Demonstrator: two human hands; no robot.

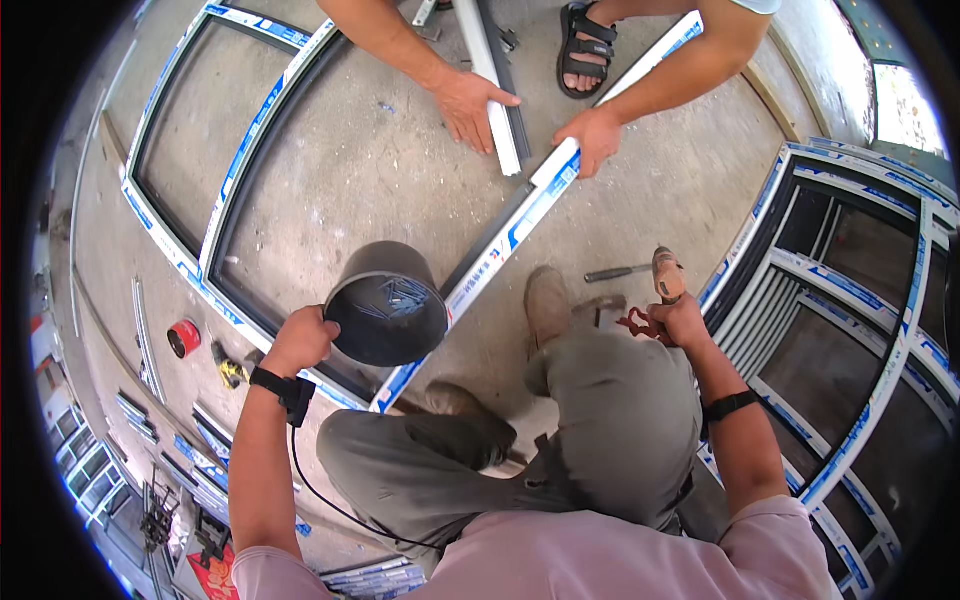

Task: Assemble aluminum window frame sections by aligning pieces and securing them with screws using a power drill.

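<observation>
My left hand (303, 340) is closed on the rim of a round dark bucket (365, 262). The bucket tilts toward me, with several long screws (405, 298) inside. Beyond it runs a white window frame (215, 235) with blue protective film, lying on the floor. At the right my right hand (682, 320) is closed around an orange-tan power tool (668, 278), apparently a cordless drill. A red piece (640, 322) sticks out beside my fingers; its kind is unclear. Opposite me, another person's hand (592, 138) grips a frame bar (545, 190); their other hand (470, 105) touches a loose white profile (495, 120).
A black-handled tool (615, 272) lies on the floor near my boot (546, 305). Stacked film-covered frames (865, 270) stand at the right. At the left are a red can (184, 338), a yellow-and-black power tool (228, 368) and loose profiles (147, 340). A sandaled foot (586, 55) stands opposite.
</observation>
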